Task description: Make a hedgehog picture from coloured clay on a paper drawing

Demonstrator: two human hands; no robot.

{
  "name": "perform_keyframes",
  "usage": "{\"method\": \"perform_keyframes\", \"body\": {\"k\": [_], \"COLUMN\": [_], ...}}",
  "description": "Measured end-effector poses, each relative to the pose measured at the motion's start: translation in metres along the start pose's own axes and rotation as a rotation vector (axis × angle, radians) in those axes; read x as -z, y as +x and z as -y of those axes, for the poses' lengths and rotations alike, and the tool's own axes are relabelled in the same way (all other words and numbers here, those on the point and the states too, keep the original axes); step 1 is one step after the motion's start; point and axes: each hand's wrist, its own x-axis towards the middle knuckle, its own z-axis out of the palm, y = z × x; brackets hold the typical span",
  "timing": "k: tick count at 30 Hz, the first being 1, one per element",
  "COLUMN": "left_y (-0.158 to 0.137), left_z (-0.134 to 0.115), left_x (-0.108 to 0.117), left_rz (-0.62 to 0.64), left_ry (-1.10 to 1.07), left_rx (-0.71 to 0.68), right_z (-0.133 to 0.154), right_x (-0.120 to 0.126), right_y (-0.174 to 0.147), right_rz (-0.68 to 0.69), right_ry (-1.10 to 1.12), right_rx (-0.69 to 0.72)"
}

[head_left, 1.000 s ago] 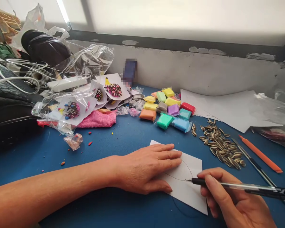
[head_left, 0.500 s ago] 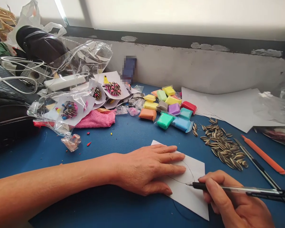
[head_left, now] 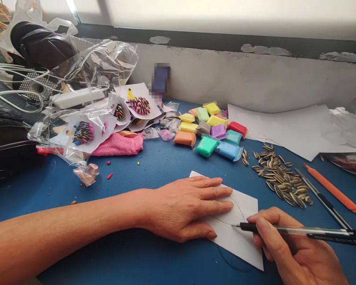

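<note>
A white sheet of paper (head_left: 240, 245) lies at an angle on the blue table. My left hand (head_left: 186, 208) rests flat on it with fingers stretched out, covering its left part. My right hand (head_left: 293, 245) grips a black-and-clear pen (head_left: 273, 228), whose tip touches the paper at a thin curved line. The drawn line runs out from beneath my left fingers; the rest of the drawing is hidden. Striped sunflower seeds (head_left: 284, 178) lie in a loose heap beyond my right hand.
Wrapped clay blocks (head_left: 207, 146) of several colours sit mid-table. An orange plastic tool (head_left: 332, 188) and a second pen (head_left: 320, 198) lie at the right. White sheets (head_left: 279, 122) lie behind. Left are a pink cloth (head_left: 118, 144), seed-covered hedgehog figures (head_left: 139, 106) and plastic bags (head_left: 112, 59).
The camera view has shifted slightly. My left hand stays flat on the paper, and the pen tip remains near the same end of the curved line.
</note>
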Motion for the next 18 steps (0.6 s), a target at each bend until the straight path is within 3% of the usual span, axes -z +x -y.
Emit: {"method": "perform_keyframes", "body": {"k": [18], "left_y": [0.0002], "left_z": [-0.0006], "left_x": [-0.0008], "left_rz": [-0.003], "left_ry": [-0.006], "left_rx": [0.003], "right_z": [-0.0067], "right_x": [0.0089], "right_y": [0.0041], "right_rz": [0.074], "right_ry": [-0.102], "right_rx": [0.088]}}
